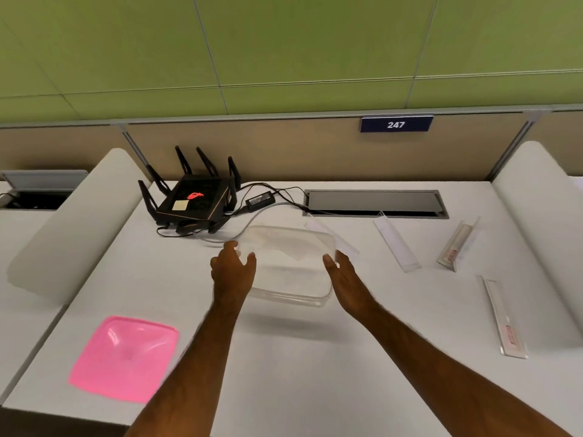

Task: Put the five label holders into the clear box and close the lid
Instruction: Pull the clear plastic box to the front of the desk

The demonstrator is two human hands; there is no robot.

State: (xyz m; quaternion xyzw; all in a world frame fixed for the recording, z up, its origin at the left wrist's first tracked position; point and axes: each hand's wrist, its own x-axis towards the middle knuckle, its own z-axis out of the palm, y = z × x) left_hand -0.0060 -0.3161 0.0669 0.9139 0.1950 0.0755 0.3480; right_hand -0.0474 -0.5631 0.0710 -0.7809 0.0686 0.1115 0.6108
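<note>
White desk [284, 373], bearing all items. Pink lid [124, 357], lying flat at the near left corner, well apart from the box. Black router [192, 200] with upright antennas, at the far edge. Clear box [290, 266], open-topped, mid-desk; left hand [232, 271] grips its left rim with curled fingers, right hand [345, 275] lies against its right side, fingers fairly straight. Four label holders visible: one [331, 236] just behind the box, three [396, 244] [456, 246] [503, 316] spread to the right.

Blue sign [396, 124] — "247".
</note>
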